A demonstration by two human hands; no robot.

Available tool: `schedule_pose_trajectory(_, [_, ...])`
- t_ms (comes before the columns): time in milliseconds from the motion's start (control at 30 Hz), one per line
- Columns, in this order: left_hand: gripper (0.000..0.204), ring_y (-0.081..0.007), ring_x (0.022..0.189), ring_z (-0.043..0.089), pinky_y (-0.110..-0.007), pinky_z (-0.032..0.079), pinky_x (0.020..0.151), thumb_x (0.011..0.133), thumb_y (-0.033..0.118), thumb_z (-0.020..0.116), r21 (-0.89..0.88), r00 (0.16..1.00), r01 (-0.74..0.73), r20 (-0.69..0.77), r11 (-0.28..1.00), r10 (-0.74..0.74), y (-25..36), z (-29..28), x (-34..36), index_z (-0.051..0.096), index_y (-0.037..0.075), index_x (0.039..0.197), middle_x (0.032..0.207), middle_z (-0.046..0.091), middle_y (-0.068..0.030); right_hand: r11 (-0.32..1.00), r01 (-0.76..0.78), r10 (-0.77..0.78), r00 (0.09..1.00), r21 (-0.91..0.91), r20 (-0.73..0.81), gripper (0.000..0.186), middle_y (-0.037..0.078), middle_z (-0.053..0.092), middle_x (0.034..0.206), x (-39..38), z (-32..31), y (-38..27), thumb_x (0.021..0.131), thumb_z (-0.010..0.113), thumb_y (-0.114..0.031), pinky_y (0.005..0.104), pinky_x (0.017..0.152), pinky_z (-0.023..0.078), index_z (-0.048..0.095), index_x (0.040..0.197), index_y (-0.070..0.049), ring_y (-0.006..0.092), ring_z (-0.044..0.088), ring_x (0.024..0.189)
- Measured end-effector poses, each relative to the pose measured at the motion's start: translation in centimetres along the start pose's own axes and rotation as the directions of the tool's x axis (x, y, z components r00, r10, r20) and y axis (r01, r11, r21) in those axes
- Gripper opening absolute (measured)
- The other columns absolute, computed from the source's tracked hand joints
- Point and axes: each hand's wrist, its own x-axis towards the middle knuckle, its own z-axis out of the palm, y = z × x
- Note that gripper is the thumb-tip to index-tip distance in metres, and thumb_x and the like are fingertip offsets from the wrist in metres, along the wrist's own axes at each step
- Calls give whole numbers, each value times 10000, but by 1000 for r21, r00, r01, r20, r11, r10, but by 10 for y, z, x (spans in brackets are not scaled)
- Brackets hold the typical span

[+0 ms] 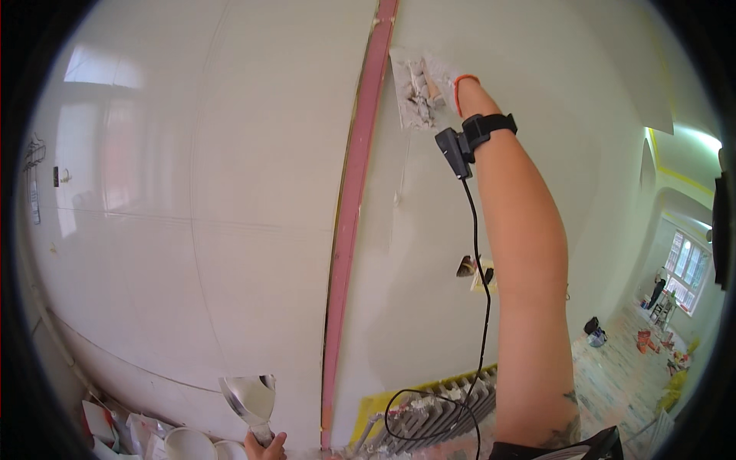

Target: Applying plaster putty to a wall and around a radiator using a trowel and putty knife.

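Note:
My right hand (pixel 437 88) grips a putty-smeared flat trowel (pixel 408 107) against the pale wall (pixel 567 199), just right of a long pink vertical strip (pixel 354 207). A red band circles my wrist, and a black strapped device (pixel 453 150) with a dangling cable sits on my forearm. Low in the view, my left hand (pixel 266 448) holds a broad metal scraper (pixel 247 395) by its handle, blade upward, left of the strip.
Glossy panels (pixel 138 268) cover the left wall. A radiator (pixel 437 410) and white buckets (pixel 185 445) are below. A wall fitting (pixel 483 274) is beside my arm. At right, a room has a window (pixel 686 261), a person (pixel 657 287) and scattered items on the floor.

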Motion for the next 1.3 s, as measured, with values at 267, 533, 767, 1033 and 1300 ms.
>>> schedule_pose_trajectory(267, [288,-87,463,426,-262,321,404,888,-15,718,-216,970,203,177,955,-167,24,-5,-9,441,54,929,660,469,-8,981,-93,99,995,170,-28,546,112,657,842,-91,62,61,1024,500,-501,380,583,514,669,967,15,175,603,649])
schedule_pose_trajectory(533, [284,-85,455,413,-263,307,401,888,-14,717,-101,912,344,275,934,-306,22,-25,-28,444,49,931,657,462,0,989,-137,138,990,-55,18,587,253,651,753,-195,117,193,1064,441,-482,445,543,498,654,962,55,319,650,560])
schedule_pose_trajectory(767, [293,-78,453,396,-266,291,399,894,-10,721,-9,886,406,248,914,-391,-6,-47,-41,446,36,981,657,454,5,985,-150,152,988,90,-15,447,190,640,894,-304,167,301,1091,425,-388,392,647,487,588,1053,26,297,607,763])
schedule_pose_trajectory(1033, [273,-87,375,369,-276,244,327,920,195,746,217,864,461,111,861,-491,-14,-49,-67,531,79,798,535,465,16,976,-197,209,969,-95,132,497,324,590,1324,-422,196,392,1087,406,-334,489,953,504,514,1404,33,493,596,1171])
schedule_pose_trajectory(1300, [253,-85,394,378,-272,250,329,918,217,744,166,921,355,108,920,-375,4,-24,-82,536,85,864,559,467,23,825,-510,444,851,244,279,448,-18,648,872,-421,154,372,1088,449,-461,385,661,524,619,1378,-165,169,616,762])
